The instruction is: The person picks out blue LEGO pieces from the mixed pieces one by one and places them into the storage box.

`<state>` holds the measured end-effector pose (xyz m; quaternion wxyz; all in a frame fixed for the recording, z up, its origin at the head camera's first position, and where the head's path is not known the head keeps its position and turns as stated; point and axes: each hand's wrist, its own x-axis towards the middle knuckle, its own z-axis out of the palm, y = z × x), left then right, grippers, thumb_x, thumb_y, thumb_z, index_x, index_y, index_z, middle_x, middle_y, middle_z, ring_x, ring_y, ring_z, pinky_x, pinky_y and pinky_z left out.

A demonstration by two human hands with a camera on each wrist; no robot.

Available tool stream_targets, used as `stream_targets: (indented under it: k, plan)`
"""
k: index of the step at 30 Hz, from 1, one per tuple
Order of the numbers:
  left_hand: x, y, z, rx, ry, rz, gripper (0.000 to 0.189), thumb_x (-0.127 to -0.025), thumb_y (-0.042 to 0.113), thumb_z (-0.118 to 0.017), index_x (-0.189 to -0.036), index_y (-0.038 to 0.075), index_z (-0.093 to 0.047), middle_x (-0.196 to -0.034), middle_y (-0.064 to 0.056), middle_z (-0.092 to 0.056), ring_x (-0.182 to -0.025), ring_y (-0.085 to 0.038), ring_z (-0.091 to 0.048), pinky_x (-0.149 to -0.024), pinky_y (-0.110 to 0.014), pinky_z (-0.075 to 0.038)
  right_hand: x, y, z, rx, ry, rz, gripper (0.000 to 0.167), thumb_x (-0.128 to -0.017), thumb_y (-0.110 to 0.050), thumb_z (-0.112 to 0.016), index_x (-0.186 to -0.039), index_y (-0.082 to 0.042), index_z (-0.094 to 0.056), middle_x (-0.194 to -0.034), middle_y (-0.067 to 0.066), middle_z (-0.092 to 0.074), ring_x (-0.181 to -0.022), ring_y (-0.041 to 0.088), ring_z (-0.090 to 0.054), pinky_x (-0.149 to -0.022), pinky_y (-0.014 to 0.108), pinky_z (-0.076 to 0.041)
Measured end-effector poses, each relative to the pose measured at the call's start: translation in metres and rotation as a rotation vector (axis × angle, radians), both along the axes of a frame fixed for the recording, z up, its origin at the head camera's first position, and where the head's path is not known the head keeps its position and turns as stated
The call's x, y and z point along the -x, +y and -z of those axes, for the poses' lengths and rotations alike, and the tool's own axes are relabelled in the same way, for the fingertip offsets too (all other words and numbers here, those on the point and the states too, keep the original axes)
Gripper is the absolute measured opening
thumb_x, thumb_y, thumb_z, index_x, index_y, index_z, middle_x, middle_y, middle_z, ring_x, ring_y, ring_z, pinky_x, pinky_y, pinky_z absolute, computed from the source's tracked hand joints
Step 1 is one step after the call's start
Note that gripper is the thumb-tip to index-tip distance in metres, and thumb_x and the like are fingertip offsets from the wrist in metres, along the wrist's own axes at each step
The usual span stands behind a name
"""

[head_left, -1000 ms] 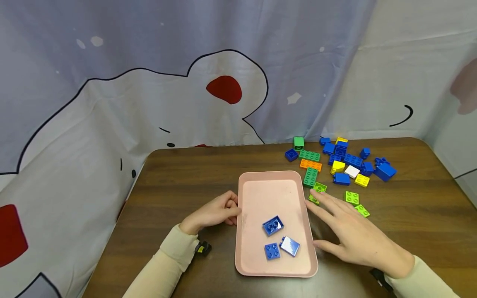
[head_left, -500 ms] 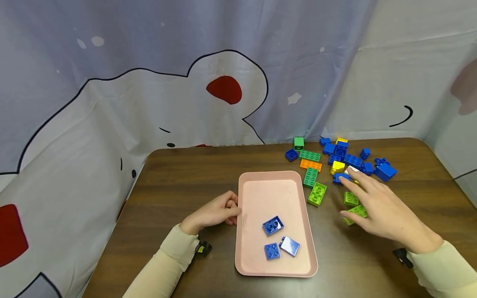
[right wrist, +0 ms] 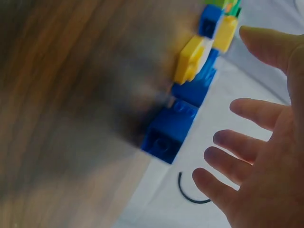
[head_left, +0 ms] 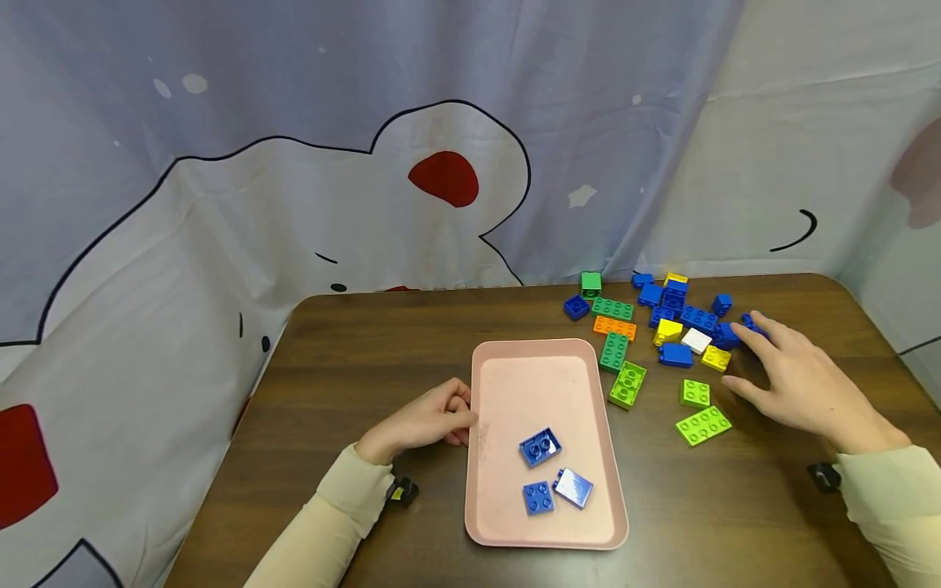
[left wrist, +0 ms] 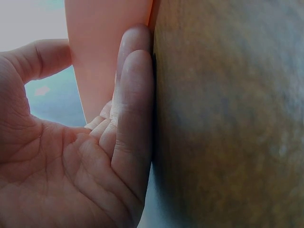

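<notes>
A pink tray (head_left: 544, 384) lies on the table with three blue building bricks in it: one upturned (head_left: 540, 447), one with studs up (head_left: 538, 497), and one with a shiny flat face (head_left: 573, 487). My left hand (head_left: 426, 415) holds the tray's left edge. In the left wrist view the thumb (left wrist: 50, 59) meets one edge of the tray wall, and fingers (left wrist: 135, 104) lie along the other. Over the right side of the table, my right hand (head_left: 816, 384) is spread and holds nothing. Its fingertips overlap a large blue brick (right wrist: 171, 130) in the head view.
Loose bricks crowd the back right, among them a white one (head_left: 696, 340), a yellow one (head_left: 716, 358), an orange one (head_left: 614, 328) and several blue ones. Lime bricks (head_left: 703, 425) lie nearer, right of the tray. A printed curtain (head_left: 367, 204) hangs behind the table.
My right hand has moved from the tray's right edge, over the lime bricks, to the far right brick pile. The left hand and the tray stay put.
</notes>
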<state>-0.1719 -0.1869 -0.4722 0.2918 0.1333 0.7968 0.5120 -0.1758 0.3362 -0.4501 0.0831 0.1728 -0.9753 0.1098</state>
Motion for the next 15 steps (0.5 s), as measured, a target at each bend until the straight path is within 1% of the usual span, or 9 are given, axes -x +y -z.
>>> stream_targets:
  k: [4, 8, 11, 15]
  plan:
    - [-0.001, 0.000, 0.000, 0.002, -0.001, 0.003, 0.029, -0.099, 0.017, -0.062, -0.118, -0.001, -0.050, -0.084, -0.006, -0.067, -0.076, -0.017, -0.072, -0.072, -0.033, -0.062, 0.007, 0.011, 0.006, -0.065, 0.009, 0.033, 0.084, -0.085, -0.037, -0.084, -0.147, 0.007, -0.049, -0.151, 0.040, -0.038, -0.127, 0.065, -0.043, -0.101, 0.078, -0.037]
    - [0.000, 0.000, 0.000, -0.005, 0.001, 0.004, 0.028, -0.099, 0.017, -0.061, -0.118, 0.000, -0.050, -0.084, -0.007, -0.067, -0.076, -0.017, -0.072, -0.071, -0.033, -0.062, 0.009, 0.018, 0.011, -0.118, -0.003, 0.058, 0.083, -0.086, -0.037, -0.082, -0.145, 0.010, -0.049, -0.148, 0.043, -0.039, -0.123, 0.067, -0.045, -0.098, 0.078, -0.040]
    - [0.000, 0.000, 0.000, -0.010, 0.003, 0.008, 0.027, -0.099, 0.017, -0.062, -0.117, 0.001, -0.050, -0.084, -0.008, -0.067, -0.075, -0.018, -0.071, -0.071, -0.033, -0.062, 0.008, 0.019, 0.013, -0.131, -0.014, 0.075, 0.079, -0.086, -0.034, -0.082, -0.143, 0.011, -0.050, -0.144, 0.043, -0.042, -0.118, 0.066, -0.050, -0.095, 0.076, -0.044]
    - [0.000, -0.001, 0.000, -0.005, 0.006, 0.007, 0.027, -0.100, 0.017, -0.062, -0.118, 0.001, -0.050, -0.084, -0.009, -0.067, -0.074, -0.019, -0.071, -0.071, -0.032, -0.061, 0.006, 0.019, 0.012, -0.125, 0.031, 0.068, 0.067, -0.085, -0.025, -0.084, -0.136, 0.010, -0.057, -0.134, 0.040, -0.051, -0.105, 0.060, -0.061, -0.085, 0.070, -0.051]
